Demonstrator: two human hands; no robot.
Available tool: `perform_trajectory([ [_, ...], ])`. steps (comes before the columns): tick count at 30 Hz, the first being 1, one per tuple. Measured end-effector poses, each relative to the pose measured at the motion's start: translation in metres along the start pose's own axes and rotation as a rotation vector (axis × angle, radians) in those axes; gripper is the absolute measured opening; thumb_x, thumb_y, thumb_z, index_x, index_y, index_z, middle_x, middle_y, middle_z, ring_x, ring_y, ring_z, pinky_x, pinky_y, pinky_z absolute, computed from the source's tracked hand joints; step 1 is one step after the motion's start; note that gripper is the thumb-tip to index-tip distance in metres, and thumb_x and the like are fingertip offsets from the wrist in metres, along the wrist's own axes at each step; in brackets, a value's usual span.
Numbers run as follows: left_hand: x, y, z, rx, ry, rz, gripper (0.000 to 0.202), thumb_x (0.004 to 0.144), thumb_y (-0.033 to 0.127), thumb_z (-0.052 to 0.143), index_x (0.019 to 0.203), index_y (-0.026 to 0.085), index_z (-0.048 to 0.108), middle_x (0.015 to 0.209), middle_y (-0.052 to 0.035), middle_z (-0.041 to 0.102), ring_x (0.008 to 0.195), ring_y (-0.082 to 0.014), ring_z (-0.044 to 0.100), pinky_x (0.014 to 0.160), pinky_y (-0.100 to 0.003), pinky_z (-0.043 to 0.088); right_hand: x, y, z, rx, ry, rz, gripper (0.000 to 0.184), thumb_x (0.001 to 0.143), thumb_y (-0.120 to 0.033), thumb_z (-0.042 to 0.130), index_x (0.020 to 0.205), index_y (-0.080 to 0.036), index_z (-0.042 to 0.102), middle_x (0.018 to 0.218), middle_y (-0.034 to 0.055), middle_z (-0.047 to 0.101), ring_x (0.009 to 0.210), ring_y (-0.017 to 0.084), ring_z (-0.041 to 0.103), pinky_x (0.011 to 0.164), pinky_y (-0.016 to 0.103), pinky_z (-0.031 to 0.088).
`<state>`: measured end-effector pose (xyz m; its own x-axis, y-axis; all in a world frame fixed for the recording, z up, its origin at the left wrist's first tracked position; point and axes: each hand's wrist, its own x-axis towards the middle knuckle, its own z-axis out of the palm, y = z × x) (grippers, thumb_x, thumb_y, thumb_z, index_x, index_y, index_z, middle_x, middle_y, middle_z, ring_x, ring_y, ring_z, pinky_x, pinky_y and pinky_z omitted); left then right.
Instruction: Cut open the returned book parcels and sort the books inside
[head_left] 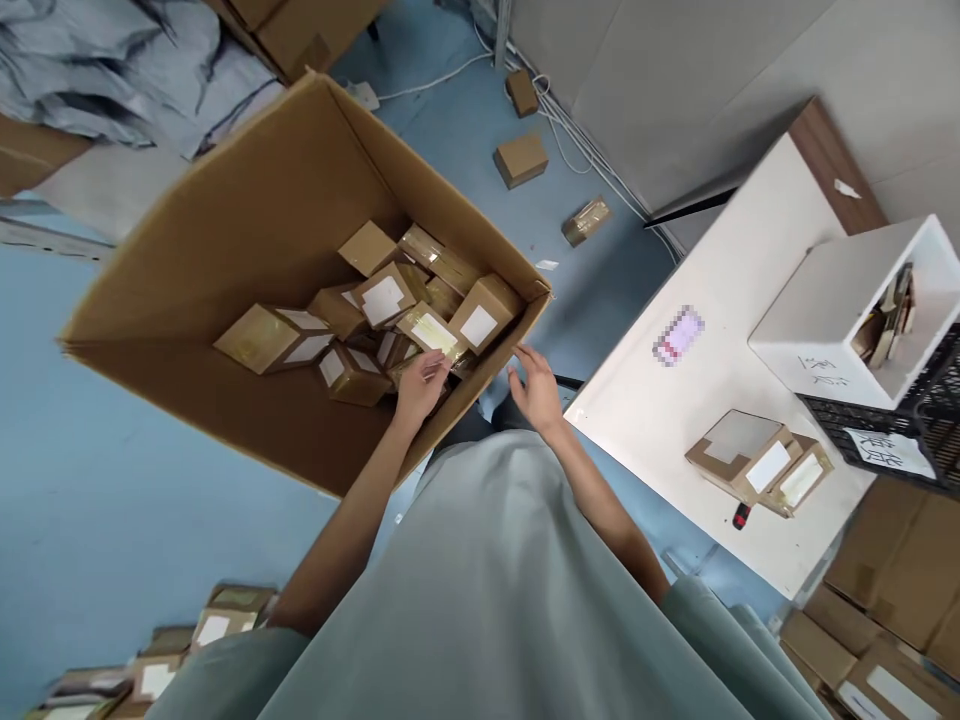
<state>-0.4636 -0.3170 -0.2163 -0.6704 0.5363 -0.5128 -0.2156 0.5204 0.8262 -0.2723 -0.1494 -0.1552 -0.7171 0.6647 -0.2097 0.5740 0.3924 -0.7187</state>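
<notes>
A large open carton (225, 200) stands in front of me, with several small taped cardboard parcels (382, 298) in it, many bearing white labels. My left hand (421, 388) reaches over its near side, fingers loosely extended beside a labelled parcel (433, 330). Whether the fingertips touch that parcel, I cannot tell; nothing shows in the hand. My right hand (537, 390) is just outside the carton's near right corner, thumb and fingers apart, holding nothing.
A white table (630, 375) at right carries two parcels (750, 460), a red-and-black object (741, 516), a blurred-out item (679, 336) and a white bin (840, 310). Small boxes (521, 158) and cables (585, 150) lie on the blue floor. More parcels (157, 670) are stacked lower left.
</notes>
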Motion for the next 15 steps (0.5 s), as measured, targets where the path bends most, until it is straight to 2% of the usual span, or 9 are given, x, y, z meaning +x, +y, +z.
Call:
perform_trajectory([
  [2,0.031,0.003,0.008,0.058,0.029,-0.046,0.057,0.093,0.043,0.083,0.142,0.016,0.071,0.15,-0.0224,0.076,0.14,-0.0354,0.074,0.126,-0.056,0.056,0.008,-0.009,0.007,0.009,-0.019,0.002,0.047,0.114,-0.032,0.055,0.155,-0.019,0.073,0.164,0.0165,0.069,0.157,0.032,0.061,0.139,0.055,0.045],
  [4,0.067,0.012,0.027,0.157,0.038,-0.038,0.071,0.092,0.038,0.085,0.155,0.014,0.063,0.163,-0.0256,0.067,0.153,-0.038,0.066,0.133,-0.056,0.049,0.015,-0.013,0.011,0.014,-0.036,0.029,0.047,0.115,-0.033,0.055,0.156,-0.02,0.072,0.165,0.0162,0.068,0.158,0.032,0.061,0.139,0.056,0.044],
  [6,0.107,0.025,0.051,0.259,0.017,0.011,0.081,0.092,0.037,0.089,0.161,0.009,0.058,0.17,-0.0283,0.059,0.163,-0.0406,0.055,0.138,-0.055,0.041,0.02,-0.013,0.016,0.019,-0.05,0.067,0.047,0.115,-0.034,0.055,0.157,-0.02,0.071,0.166,0.0165,0.068,0.159,0.032,0.06,0.14,0.057,0.044],
  [8,0.148,0.037,0.078,0.323,-0.012,0.034,0.083,0.093,0.035,0.091,0.162,0.006,0.056,0.172,-0.0298,0.057,0.165,-0.0418,0.051,0.139,-0.054,0.038,0.026,-0.009,0.02,0.023,-0.05,0.103,0.048,0.115,-0.034,0.055,0.158,-0.02,0.071,0.167,0.0168,0.067,0.159,0.032,0.06,0.14,0.056,0.044],
  [10,0.187,0.043,0.103,0.374,-0.032,0.017,0.086,0.093,0.035,0.093,0.161,0.001,0.055,0.171,-0.0349,0.054,0.165,-0.0439,0.049,0.138,-0.053,0.035,0.033,-0.005,0.025,0.03,-0.032,0.13,0.047,0.115,-0.034,0.054,0.158,-0.021,0.07,0.167,0.0158,0.067,0.158,0.031,0.062,0.139,0.054,0.045],
  [13,0.23,0.038,0.13,0.41,-0.058,-0.055,0.085,0.093,0.033,0.094,0.158,-0.005,0.054,0.168,-0.0396,0.054,0.163,-0.0437,0.049,0.136,-0.053,0.032,0.045,0.0,0.036,0.056,0.007,0.165,0.048,0.115,-0.036,0.055,0.158,-0.02,0.07,0.166,0.0165,0.067,0.156,0.031,0.064,0.138,0.053,0.047],
  [15,0.245,0.025,0.136,0.416,-0.073,-0.109,0.083,0.092,0.031,0.095,0.157,-0.004,0.056,0.166,-0.0391,0.057,0.161,-0.0433,0.051,0.134,-0.054,0.034,0.057,0.004,0.047,0.096,0.029,0.192,0.05,0.115,-0.039,0.057,0.158,-0.018,0.068,0.165,0.019,0.067,0.156,0.033,0.064,0.137,0.054,0.048],
])
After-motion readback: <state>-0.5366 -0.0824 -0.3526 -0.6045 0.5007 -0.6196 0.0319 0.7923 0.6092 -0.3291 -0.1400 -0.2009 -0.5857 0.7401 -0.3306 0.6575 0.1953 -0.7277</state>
